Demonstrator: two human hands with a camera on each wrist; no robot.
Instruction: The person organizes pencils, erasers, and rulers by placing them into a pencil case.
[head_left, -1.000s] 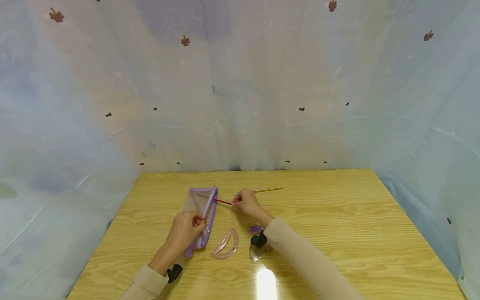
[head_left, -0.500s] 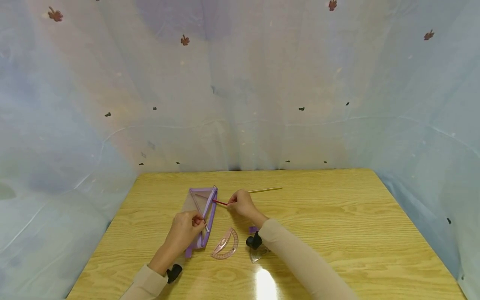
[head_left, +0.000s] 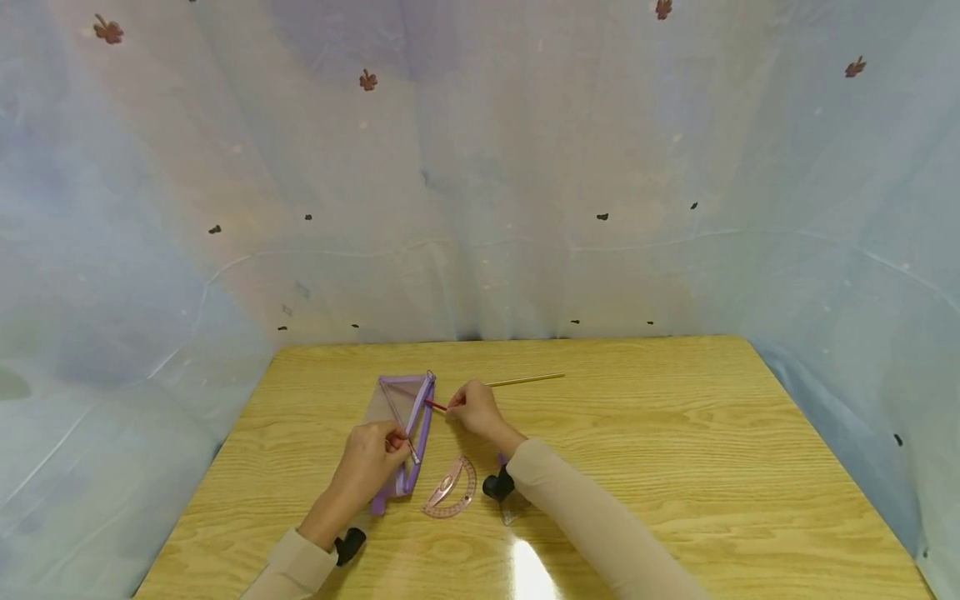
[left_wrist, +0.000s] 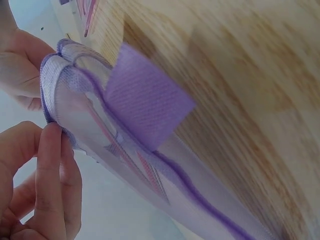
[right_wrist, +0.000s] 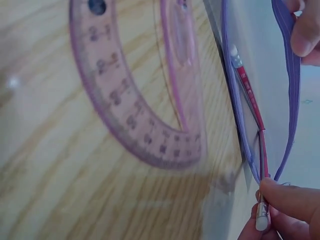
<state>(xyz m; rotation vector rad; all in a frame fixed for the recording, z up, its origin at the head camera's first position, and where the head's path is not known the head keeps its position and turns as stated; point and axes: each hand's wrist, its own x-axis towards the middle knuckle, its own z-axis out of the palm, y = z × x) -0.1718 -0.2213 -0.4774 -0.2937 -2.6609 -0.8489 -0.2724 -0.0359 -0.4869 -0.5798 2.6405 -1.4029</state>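
Two hands at work. Left hand (head_left: 367,454) pinches pouch (head_left: 381,408) edge, left of centre, lower half of head view. Pink protractor (head_left: 471,493) right of pouch, on table (head_left: 675,458). Right hand (head_left: 480,412) pinches red pencil (head_left: 437,406), far end inside pouch. Gold rod (head_left: 528,380) farther right, head view only. Right wrist view alone shows held pencil's white eraser (right_wrist: 262,223).

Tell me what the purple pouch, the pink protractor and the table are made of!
The purple pouch seems to be sheer mesh or thin plastic, as pencils show through; its woven-looking tab suggests fabric. The pink protractor looks like smooth, tinted plastic, because it's see-through. The table has wood grain and a bright glare: perhaps glossy wood or wood-print laminate.
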